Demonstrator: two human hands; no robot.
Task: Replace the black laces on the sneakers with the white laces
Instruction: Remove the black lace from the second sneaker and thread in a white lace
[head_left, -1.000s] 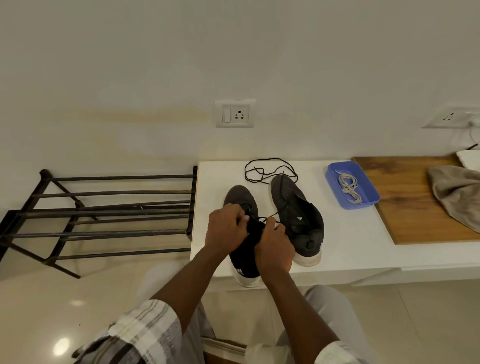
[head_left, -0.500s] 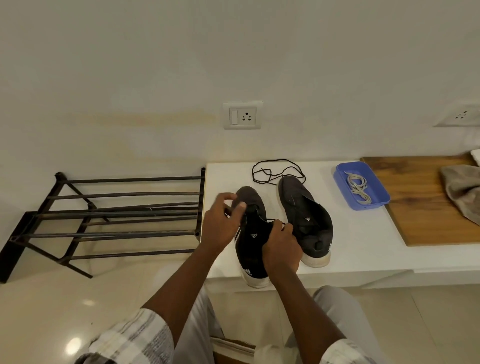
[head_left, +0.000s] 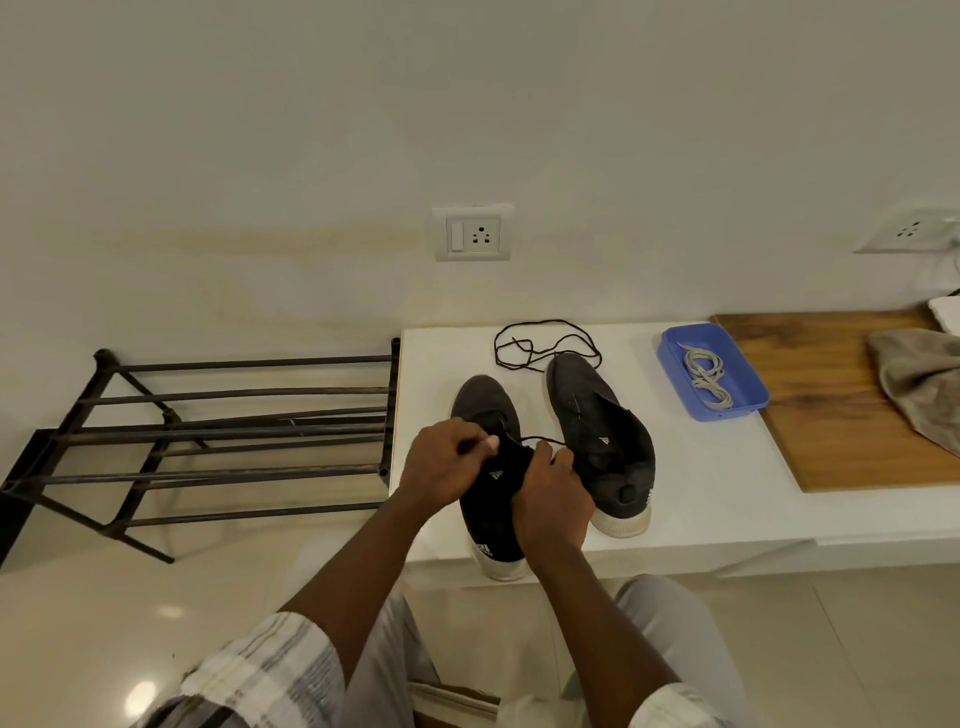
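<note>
Now unlacing near-left sneaker (head_left: 491, 499): left hand (head_left: 441, 465) and right hand (head_left: 553, 491) each pinch its black lace (head_left: 540, 441). Right sneaker (head_left: 597, 441) looks bare, pulled lace (head_left: 545, 343) behind. White laces (head_left: 706, 376) wait in blue tray (head_left: 672, 374), far right. Next: draw lace clear of the eyelets.

The white table (head_left: 701, 488) carries two dark sneakers near its left front edge, the left sneaker (head_left: 491, 499) overhanging it; a loose black lace (head_left: 545, 345) lies at the back edge; a blue tray (head_left: 670, 358) of white laces (head_left: 706, 376) sits just beside a wooden board (head_left: 852, 415) bearing a cloth (head_left: 919, 384) toward the right.

Dark sneakers (head_left: 597, 436) side by side; white laces (head_left: 707, 375) coiled right.
</note>
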